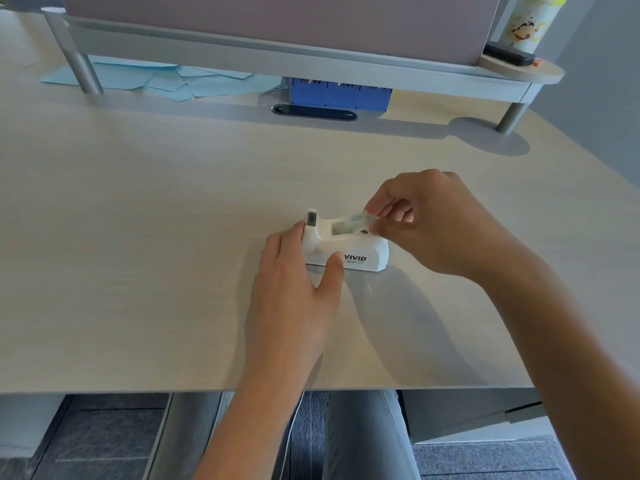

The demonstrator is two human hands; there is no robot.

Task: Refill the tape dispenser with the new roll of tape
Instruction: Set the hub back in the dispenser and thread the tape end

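Observation:
A white tape dispenser (360,252) marked VIVID stands on the pale wooden desk (156,237), cutter end to the left. My left hand (298,282) grips its left end, thumb on the near side, fingers behind the cutter. My right hand (433,223) pinches a clear roll of tape (356,221) over the dispenser's open well, the roll partly down inside it. My fingers hide the right part of the roll.
A raised shelf (311,60) on metal legs spans the back of the desk. Under it lie blue paper sheets (156,81), a blue box (341,95) and a dark oval cable port (313,112). A printed bottle (530,22) and a black case (509,54) sit at the shelf's right end.

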